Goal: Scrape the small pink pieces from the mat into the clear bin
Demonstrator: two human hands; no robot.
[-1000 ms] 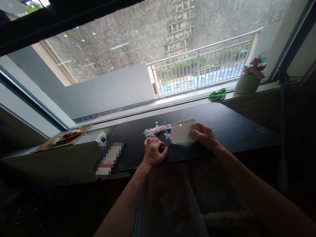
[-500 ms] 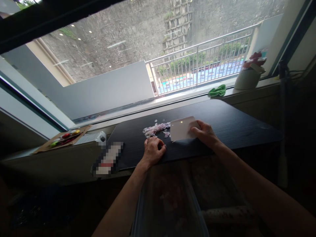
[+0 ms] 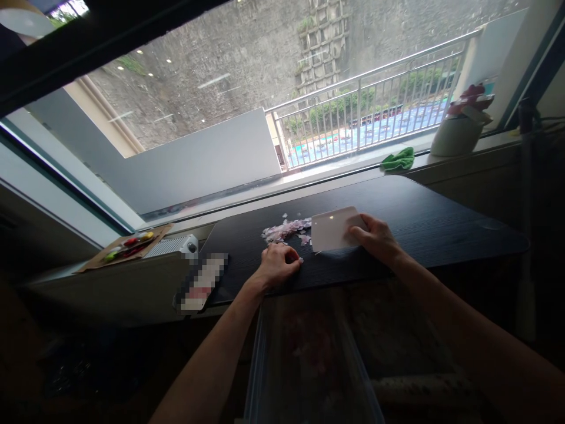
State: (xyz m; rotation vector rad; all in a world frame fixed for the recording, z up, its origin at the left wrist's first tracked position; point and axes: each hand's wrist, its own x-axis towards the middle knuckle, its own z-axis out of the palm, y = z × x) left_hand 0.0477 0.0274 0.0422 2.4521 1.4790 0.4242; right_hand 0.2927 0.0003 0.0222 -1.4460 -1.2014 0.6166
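My right hand [image 3: 376, 238] grips a white flat scraper [image 3: 333, 231] by its right end, with the thumb on the near face. The scraper stands tilted over the dark table [image 3: 424, 218]. Just left of it lies a loose heap of thin pale-pink flakes [image 3: 285, 228], with a few scattered behind and beside it. My left hand [image 3: 279, 266] rests on the table in front of the heap, fingers curled in toward the thumb. A small pale spot shows at the thumb tip; whether it is a flake or the nail is unclear.
Below the table's front edge is a clear plastic bin [image 3: 260, 359] with pinkish contents, dimly seen. A green cloth [image 3: 398, 159] and a white spray bottle [image 3: 459, 132] stand on the windowsill. A blurred-out object [image 3: 205, 282] lies at the table's left end, near a white radiator [image 3: 172, 245].
The whole view has shifted slightly, so everything appears a little further right. My left hand's fingers have curled slightly toward the thumb; the right hand still holds the scraper beside the flakes.
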